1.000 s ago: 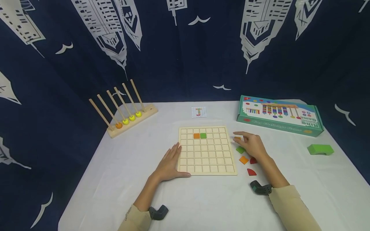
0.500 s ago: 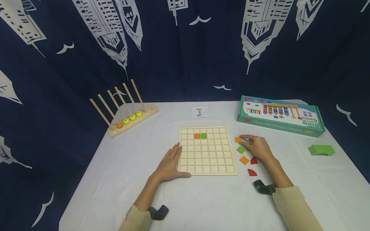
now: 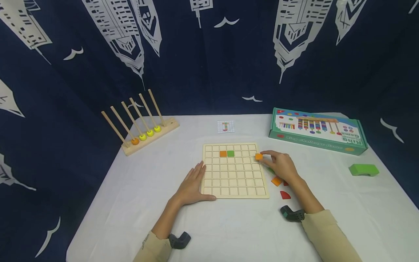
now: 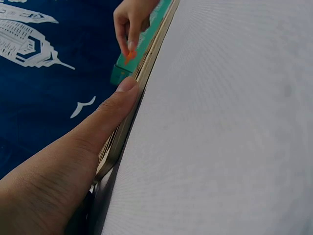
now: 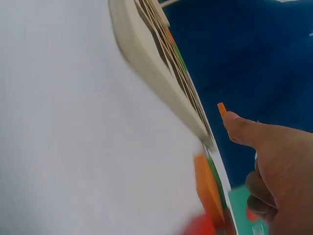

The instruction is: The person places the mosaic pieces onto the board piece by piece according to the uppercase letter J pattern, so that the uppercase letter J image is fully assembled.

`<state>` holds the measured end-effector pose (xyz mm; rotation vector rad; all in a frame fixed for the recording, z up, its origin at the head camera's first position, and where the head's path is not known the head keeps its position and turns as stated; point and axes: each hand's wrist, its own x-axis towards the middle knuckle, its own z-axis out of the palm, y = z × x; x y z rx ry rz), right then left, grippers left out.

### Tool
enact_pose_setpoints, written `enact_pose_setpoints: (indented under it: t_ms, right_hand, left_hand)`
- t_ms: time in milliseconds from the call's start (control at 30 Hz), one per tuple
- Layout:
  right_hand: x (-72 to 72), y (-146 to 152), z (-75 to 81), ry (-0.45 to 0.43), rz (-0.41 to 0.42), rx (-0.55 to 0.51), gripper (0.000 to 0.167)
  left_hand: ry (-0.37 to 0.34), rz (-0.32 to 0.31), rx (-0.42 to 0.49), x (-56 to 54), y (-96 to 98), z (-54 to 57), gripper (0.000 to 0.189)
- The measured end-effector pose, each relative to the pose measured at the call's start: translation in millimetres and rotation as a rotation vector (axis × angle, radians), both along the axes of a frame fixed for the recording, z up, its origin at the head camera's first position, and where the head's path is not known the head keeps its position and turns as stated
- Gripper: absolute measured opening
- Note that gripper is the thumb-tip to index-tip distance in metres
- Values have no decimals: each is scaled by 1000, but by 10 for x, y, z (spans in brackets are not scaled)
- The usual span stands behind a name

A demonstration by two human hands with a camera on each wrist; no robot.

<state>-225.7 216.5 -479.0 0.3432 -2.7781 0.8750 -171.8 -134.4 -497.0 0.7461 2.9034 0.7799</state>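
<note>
My right hand (image 3: pixel 282 165) pinches an orange square tile (image 3: pixel 259 157) between thumb and fingertips, over the right edge of the wooden grid board (image 3: pixel 233 182). In the right wrist view the same tile (image 5: pixel 222 108) pokes out past the thumb, above the board's side. My left hand (image 3: pixel 192 185) lies with straight fingers along the board's left edge, its thumb at the near left corner. An orange tile (image 3: pixel 223 154) and a green tile (image 3: pixel 230 154) sit side by side in the second row of cells.
Right of the board lie another orange tile (image 3: pixel 276 181), a red quarter-round piece (image 3: pixel 285 195) and a partly hidden green tile. A patterned card (image 3: pixel 226 127) lies behind the board. Around these stand a pegged rack (image 3: pixel 150 136), a green box (image 3: pixel 317 131) and a green arched block (image 3: pixel 363 170).
My right hand has picked up the orange tile from the cloth and carried it left to the board's edge. The left hand stays in place.
</note>
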Motion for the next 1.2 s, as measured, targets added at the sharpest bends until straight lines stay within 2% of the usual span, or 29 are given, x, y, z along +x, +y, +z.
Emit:
enact_pose_setpoints:
  t_ms: [300, 533, 667, 867, 1200]
  right_hand:
    - [-71, -287, -19, 27, 61, -32, 37]
    - [-180, -485, -58, 1, 74, -36, 36]
    - [-234, -583, -74, 23, 77, -41, 34]
    - [-293, -649, -95, 19, 81, -56, 32]
    - [-296, -671, -94, 20, 71, -39, 34]
  left_hand:
    - [-4, 1, 1, 0, 10, -5, 124]
    - [3, 4, -18, -1, 4, -17, 126]
    - [3, 11, -27, -2, -1, -22, 127]
    - [4, 14, -17, -2, -4, -21, 127]
    - [10, 13, -14, -1, -5, -37, 127]
